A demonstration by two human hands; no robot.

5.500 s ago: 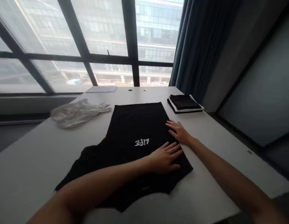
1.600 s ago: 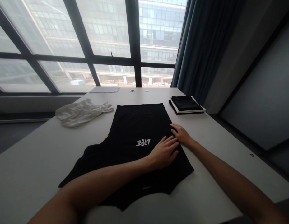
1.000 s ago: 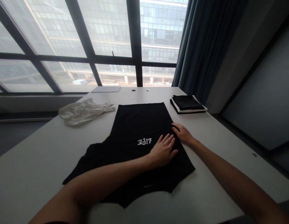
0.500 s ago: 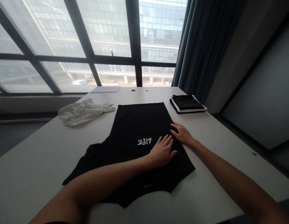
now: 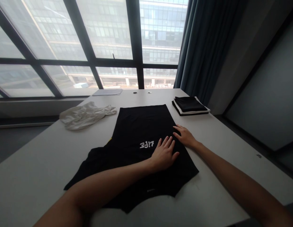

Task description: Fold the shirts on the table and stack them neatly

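A black T-shirt (image 5: 139, 126) lies spread on the white table (image 5: 222, 148), its neckline towards me and its hem at the far side. White lettering reading "LIFE" shows upside down near its middle. My left hand (image 5: 164, 154) rests flat on the shirt just right of the lettering, fingers stretched out. At the shirt's right edge, my right hand (image 5: 184, 135) lies with its fingers apart, the fingertips touching the cloth. My left forearm crosses over the shirt and hides part of its lower left.
A crumpled white garment (image 5: 86, 116) lies at the left of the table. Folded black and white clothes (image 5: 190, 105) are stacked at the far right. Some papers (image 5: 107, 92) lie at the back edge, before the window (image 5: 113, 75). A dark curtain (image 5: 198, 50) hangs behind the stack.
Both hands stay in almost the same place on the shirt. The whole view has shifted very slightly, with the scene a little lower.
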